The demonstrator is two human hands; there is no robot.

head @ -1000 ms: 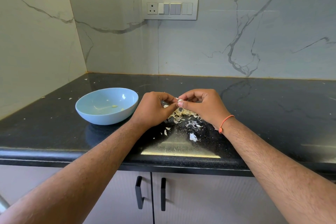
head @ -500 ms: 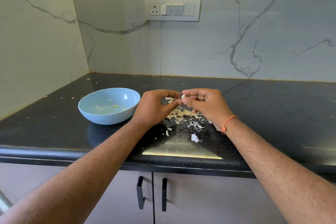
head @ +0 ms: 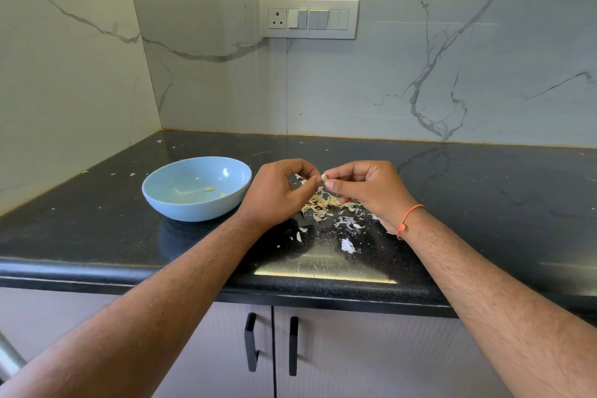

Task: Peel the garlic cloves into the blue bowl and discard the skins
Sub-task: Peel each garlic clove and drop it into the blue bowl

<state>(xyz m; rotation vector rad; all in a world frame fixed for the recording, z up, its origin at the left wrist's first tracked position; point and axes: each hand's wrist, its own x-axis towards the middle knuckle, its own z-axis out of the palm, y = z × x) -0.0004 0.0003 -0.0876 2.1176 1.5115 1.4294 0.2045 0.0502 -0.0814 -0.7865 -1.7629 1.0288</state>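
Your right hand [head: 365,192] and left hand [head: 277,195] both pinching the clove [head: 324,176], above skins [head: 326,205] on desk [head: 97,229], bowl [head: 197,187] left.

The blue bowl [head: 196,188] stands on the bench [head: 484,203] just to the left of the left hand [head: 277,194], so a sideways move to the left meets its wall at once. Under and between both hands a heap of garlic skins [head: 326,203] covers the bench, with loose flakes toward the front edge. To the right of the right hand [head: 368,191] the dark bench lies wide open up to the marble wall [head: 420,81] behind.
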